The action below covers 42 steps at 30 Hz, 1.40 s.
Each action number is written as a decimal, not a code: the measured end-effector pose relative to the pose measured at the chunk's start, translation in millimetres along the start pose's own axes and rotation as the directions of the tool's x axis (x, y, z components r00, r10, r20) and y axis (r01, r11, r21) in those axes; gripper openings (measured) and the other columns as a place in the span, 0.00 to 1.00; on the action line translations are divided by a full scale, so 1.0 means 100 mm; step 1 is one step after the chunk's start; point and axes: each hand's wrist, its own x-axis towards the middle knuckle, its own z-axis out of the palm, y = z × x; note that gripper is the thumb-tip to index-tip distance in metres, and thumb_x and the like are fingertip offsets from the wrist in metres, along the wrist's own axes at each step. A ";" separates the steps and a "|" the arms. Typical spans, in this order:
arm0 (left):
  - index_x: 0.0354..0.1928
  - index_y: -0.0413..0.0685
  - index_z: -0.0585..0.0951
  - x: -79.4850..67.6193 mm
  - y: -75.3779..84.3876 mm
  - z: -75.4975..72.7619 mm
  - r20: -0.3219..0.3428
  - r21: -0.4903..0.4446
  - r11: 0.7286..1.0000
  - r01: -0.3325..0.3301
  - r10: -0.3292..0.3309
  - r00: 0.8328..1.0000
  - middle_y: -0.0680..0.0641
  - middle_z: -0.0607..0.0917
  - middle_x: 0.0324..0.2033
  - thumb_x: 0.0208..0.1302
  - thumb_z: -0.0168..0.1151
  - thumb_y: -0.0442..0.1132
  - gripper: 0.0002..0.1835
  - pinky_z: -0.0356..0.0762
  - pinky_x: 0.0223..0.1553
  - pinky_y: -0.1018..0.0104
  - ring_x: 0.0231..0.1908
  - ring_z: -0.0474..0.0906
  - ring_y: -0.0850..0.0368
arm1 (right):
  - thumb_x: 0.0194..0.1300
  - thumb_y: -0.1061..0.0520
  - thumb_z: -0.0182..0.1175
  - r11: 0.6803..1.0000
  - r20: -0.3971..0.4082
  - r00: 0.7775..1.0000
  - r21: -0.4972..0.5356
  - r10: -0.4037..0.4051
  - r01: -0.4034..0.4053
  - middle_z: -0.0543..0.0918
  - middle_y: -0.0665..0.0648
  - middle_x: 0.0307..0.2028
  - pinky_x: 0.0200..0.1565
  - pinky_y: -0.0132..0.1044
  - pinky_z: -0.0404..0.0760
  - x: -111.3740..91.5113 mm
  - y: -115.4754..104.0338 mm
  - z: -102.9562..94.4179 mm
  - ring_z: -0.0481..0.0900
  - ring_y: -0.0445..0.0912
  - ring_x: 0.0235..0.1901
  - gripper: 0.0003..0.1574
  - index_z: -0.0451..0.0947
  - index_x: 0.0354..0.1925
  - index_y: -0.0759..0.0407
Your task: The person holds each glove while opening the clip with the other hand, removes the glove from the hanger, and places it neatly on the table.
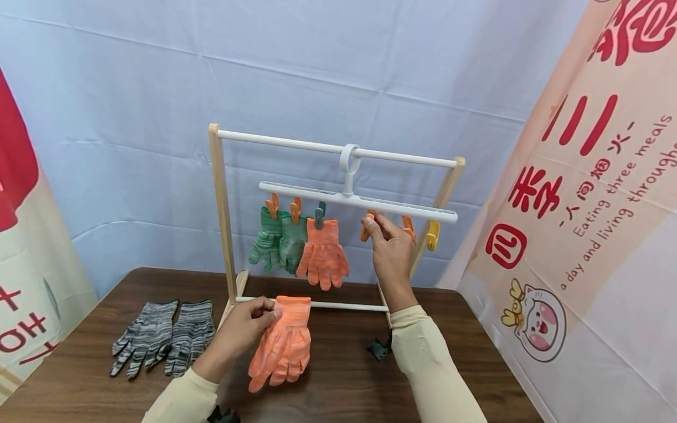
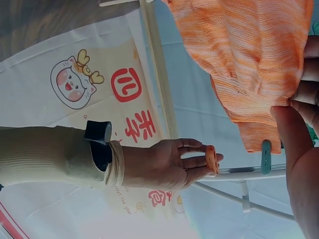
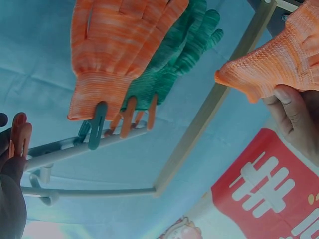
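My left hand pinches an orange knit glove near its cuff, with the glove's fingers hanging down above the table. At the hanger's underside, my right hand grips an orange clothespin between thumb and fingers. The white hanger hangs by its ring from the rack's top bar. A second orange glove hangs from it by a dark green clothespin. Left of that, green gloves hang from orange clothespins. In the right wrist view, the orange clothespin shows between the right fingers.
Grey-black striped gloves lie on the brown table at the left. The wooden rack's posts stand on either side. A yellow clothespin and an orange one hang at the hanger's right end. Printed cloth borders the right.
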 end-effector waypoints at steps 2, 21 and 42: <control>0.33 0.47 0.78 -0.01 -0.01 0.01 0.009 -0.015 1.000 0.008 -0.008 1.000 0.46 0.73 0.21 0.62 0.58 0.40 0.04 0.66 0.22 0.64 0.20 0.64 0.55 | 0.60 0.50 0.61 1.000 0.004 1.000 -0.008 0.006 -0.006 0.85 0.53 0.36 0.39 0.28 0.76 0.00 0.00 0.00 0.81 0.40 0.39 0.17 0.82 0.46 0.54; 0.38 0.42 0.78 -0.07 -0.02 0.05 0.063 -0.087 0.995 0.046 -0.041 0.997 0.45 0.75 0.24 0.61 0.60 0.42 0.10 0.69 0.24 0.62 0.24 0.68 0.52 | 0.60 0.50 0.61 1.000 0.010 1.000 -0.013 0.015 -0.015 0.85 0.54 0.37 0.40 0.28 0.75 -0.01 -0.01 0.00 0.81 0.41 0.40 0.18 0.81 0.48 0.54; 0.35 0.46 0.78 0.16 -0.60 -0.12 -0.121 0.149 0.980 0.134 -0.116 0.986 0.46 0.74 0.20 0.63 0.57 0.40 0.06 0.63 0.17 0.64 0.16 0.65 0.55 | 0.59 0.49 0.61 0.999 -0.006 1.000 -0.048 0.002 -0.002 0.85 0.52 0.35 0.39 0.28 0.76 -0.01 0.00 0.02 0.81 0.39 0.38 0.18 0.82 0.46 0.53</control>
